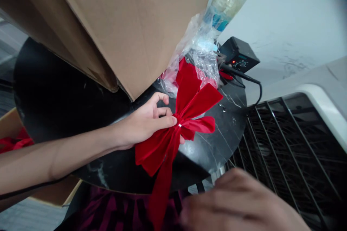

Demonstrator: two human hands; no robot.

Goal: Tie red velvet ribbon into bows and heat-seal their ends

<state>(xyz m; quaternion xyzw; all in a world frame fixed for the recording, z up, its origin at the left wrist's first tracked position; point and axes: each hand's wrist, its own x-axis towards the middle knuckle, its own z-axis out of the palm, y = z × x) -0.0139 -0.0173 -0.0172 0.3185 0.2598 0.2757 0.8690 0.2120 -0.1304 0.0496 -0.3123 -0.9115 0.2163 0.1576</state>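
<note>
My left hand pinches a red velvet bow at its gathered centre, thumb on top and some fingers hidden beneath. The bow's loops fan out above and below, and a long tail hangs past the near table edge. A small shiny white spot shows at its middle. Lower right, apart from the bow, my right hand is smeared by motion; its fingers do not show clearly enough to tell whether they hold anything.
On the round black marbled table stand a large cardboard box, clear plastic wrap, a bottle and a black control unit with a red light and cable. A metal rack is at right. Red material lies in a carton at left.
</note>
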